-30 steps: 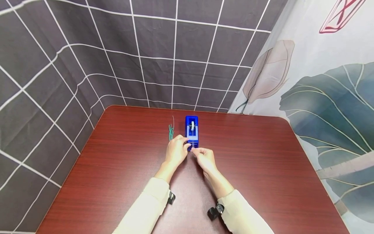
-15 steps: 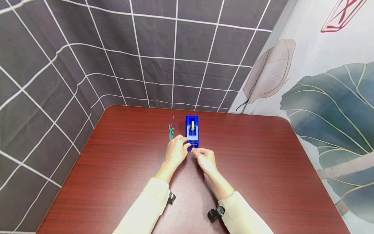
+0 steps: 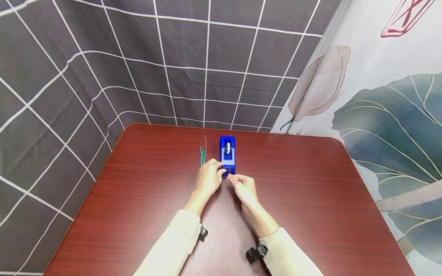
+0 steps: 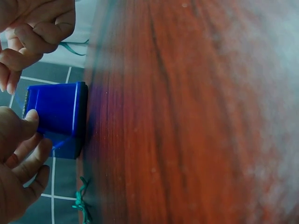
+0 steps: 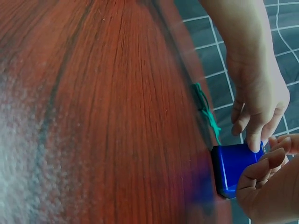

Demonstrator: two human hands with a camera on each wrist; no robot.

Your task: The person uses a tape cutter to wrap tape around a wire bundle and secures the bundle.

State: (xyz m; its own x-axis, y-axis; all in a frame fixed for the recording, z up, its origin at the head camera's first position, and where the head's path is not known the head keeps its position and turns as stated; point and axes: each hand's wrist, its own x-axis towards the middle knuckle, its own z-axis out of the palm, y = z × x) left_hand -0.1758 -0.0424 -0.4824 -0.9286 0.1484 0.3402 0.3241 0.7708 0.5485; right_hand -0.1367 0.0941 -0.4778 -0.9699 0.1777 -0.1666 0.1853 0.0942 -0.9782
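Note:
A blue tape dispenser [image 3: 227,157] stands on the table, its white tape roll [image 3: 228,148] seated in the well at the far end. My left hand [image 3: 208,177] grips the dispenser's near end from the left; in the left wrist view its thumb lies against the blue front [image 4: 56,107] close to the toothed cutter [image 4: 25,103]. Thumb and index finger of my right hand [image 3: 243,188] pinch together right at the cutter end, on the tape's loose end, which is mostly hidden by the fingers. The two hands' fingertips are close together there.
Left of the dispenser lies a small bundle of green cord [image 3: 202,155] with a thin pale strand reaching toward the back edge. A dark grid curtain [image 3: 179,76] hangs behind the reddish wooden table [image 3: 138,184], and a leaf-print curtain [image 3: 380,134] hangs at the right.
Both hands keep their places at the dispenser, with hardly any movement. The head view shifts very slightly; dispenser and green cord stay where they were.

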